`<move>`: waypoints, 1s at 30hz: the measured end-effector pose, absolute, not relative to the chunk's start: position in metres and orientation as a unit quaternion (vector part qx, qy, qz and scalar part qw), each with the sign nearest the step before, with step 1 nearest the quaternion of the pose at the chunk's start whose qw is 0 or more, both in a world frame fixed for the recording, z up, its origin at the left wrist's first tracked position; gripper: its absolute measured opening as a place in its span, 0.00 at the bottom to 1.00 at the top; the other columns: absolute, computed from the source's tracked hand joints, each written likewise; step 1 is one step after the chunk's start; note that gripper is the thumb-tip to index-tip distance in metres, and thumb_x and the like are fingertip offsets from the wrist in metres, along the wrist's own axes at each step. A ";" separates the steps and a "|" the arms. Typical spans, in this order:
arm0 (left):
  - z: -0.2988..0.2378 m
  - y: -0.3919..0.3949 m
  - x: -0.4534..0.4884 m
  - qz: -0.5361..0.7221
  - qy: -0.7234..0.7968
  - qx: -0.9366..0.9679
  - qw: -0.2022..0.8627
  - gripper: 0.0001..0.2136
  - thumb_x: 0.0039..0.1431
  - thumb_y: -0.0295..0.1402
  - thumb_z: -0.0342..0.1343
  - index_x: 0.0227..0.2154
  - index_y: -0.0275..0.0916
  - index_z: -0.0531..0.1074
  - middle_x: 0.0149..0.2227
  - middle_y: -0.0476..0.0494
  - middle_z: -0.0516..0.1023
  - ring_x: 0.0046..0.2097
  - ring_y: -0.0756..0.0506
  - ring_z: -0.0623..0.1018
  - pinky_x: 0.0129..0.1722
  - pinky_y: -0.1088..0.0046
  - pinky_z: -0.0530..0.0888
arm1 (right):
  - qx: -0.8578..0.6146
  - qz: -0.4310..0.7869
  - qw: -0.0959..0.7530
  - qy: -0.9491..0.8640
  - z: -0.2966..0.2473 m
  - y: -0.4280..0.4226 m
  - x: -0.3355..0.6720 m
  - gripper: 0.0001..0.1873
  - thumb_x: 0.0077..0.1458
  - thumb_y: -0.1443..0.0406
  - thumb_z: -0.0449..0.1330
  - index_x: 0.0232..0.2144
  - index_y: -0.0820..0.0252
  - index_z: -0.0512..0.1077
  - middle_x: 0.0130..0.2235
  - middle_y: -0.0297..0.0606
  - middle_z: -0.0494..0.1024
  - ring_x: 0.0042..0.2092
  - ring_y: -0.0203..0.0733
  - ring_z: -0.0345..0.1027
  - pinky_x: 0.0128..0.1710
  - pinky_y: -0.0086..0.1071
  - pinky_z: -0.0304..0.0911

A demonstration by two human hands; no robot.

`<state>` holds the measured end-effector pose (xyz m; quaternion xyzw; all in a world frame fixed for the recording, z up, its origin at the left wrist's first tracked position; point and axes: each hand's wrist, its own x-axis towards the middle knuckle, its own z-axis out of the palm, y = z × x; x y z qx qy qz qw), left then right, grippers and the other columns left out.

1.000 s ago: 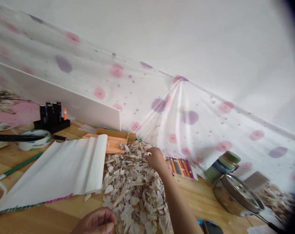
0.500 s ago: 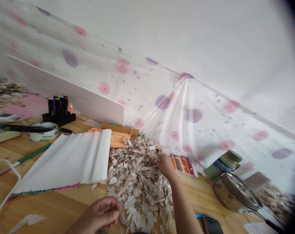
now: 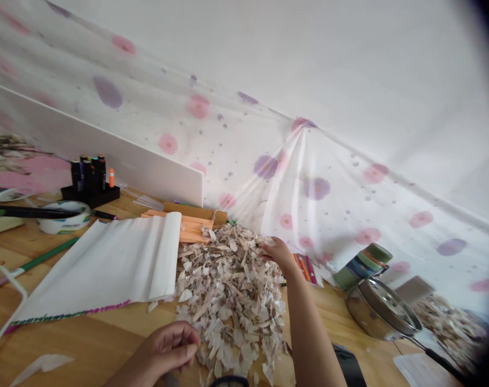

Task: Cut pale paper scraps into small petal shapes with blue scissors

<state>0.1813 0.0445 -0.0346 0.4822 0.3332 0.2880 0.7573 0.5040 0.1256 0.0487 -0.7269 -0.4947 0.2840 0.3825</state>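
Flakes [image 3: 232,290] lie in a loose heap on the table [image 3: 107,338], straight ahead of the person, probably to suit both hands' reach. Left of them, the sheet [image 3: 107,269] curls up along one edge, likely from its own springiness. The pan [image 3: 365,312] stands off to the right – presumably to spare working room. The hands are well apart: the right hand [image 3: 282,255], half-bent, touches the heap's far edge; the left hand [image 3: 169,346] curls loosely by the near side – whether either grips anything, I cannot tell.
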 end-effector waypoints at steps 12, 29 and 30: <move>-0.038 0.044 0.183 0.285 0.316 0.477 0.769 0.21 0.34 0.52 0.66 0.22 0.37 0.74 0.18 0.50 0.70 0.23 0.49 0.66 0.25 0.74 0.62 | -0.692 0.296 0.452 -0.479 0.051 0.107 0.506 0.13 0.61 0.62 0.58 0.47 0.62 0.68 0.46 0.40 0.74 0.42 0.42 0.72 0.40 0.40 0.70; -0.036 0.044 0.183 0.281 0.313 0.489 0.764 0.22 0.34 0.53 0.66 0.22 0.37 0.75 0.18 0.50 0.71 0.23 0.49 0.66 0.26 0.74 0.63 | -0.788 0.048 0.181 -0.586 0.036 0.071 0.483 0.10 0.60 0.62 0.59 0.41 0.62 0.72 0.45 0.39 0.75 0.44 0.42 0.71 0.44 0.42 0.67; -0.038 0.044 0.183 0.282 0.313 0.490 0.763 0.22 0.35 0.53 0.66 0.22 0.37 0.75 0.18 0.50 0.71 0.23 0.49 0.66 0.26 0.74 0.63 | -0.793 0.046 0.178 -0.581 0.035 0.072 0.483 0.10 0.60 0.62 0.58 0.41 0.62 0.72 0.44 0.38 0.75 0.42 0.41 0.71 0.41 0.40 0.69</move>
